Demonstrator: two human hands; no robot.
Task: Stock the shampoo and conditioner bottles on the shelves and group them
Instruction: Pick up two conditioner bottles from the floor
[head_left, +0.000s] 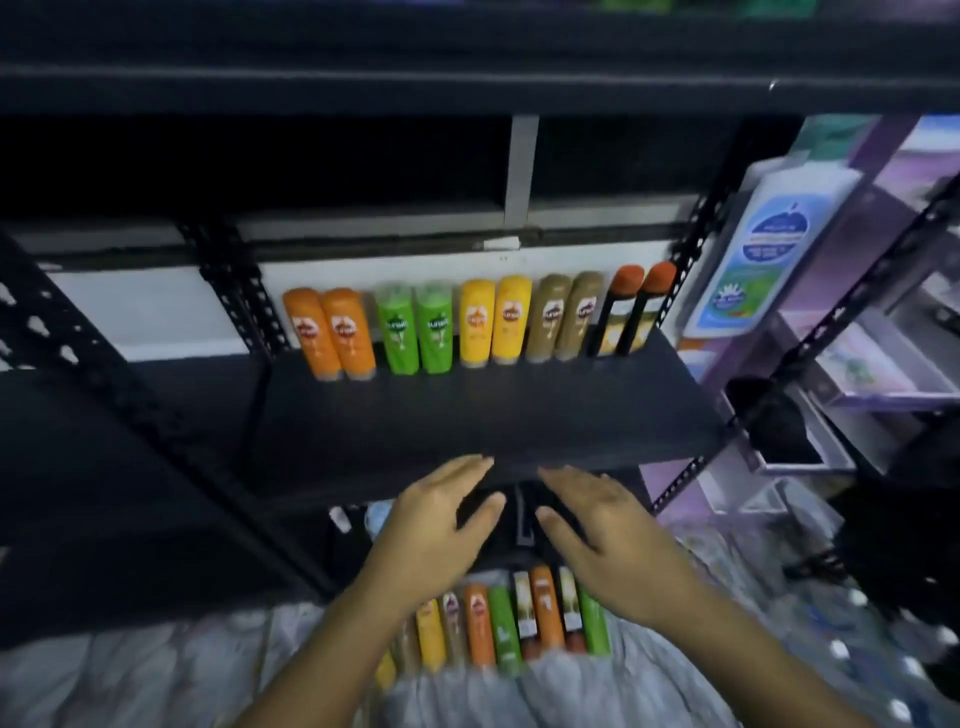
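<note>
A black shelf (467, 415) carries a back row of bottle pairs: two orange bottles (332, 332), two green bottles (418, 332), two yellow bottles (496, 322), two tan bottles (563, 317) and two dark bottles with orange caps (631, 312). Below the shelf's front edge, several more bottles (498, 623) lie side by side on a grey plastic-wrapped surface. My left hand (436, 525) and my right hand (602, 530) hover over them, just in front of the shelf edge, fingers spread, holding nothing.
Perforated black uprights (234, 291) frame the shelf. At the right a large white bottle with a blue label (763, 244) stands on a neighbouring rack with purple goods. Packs of wrapped bottles (857, 623) lie at the lower right.
</note>
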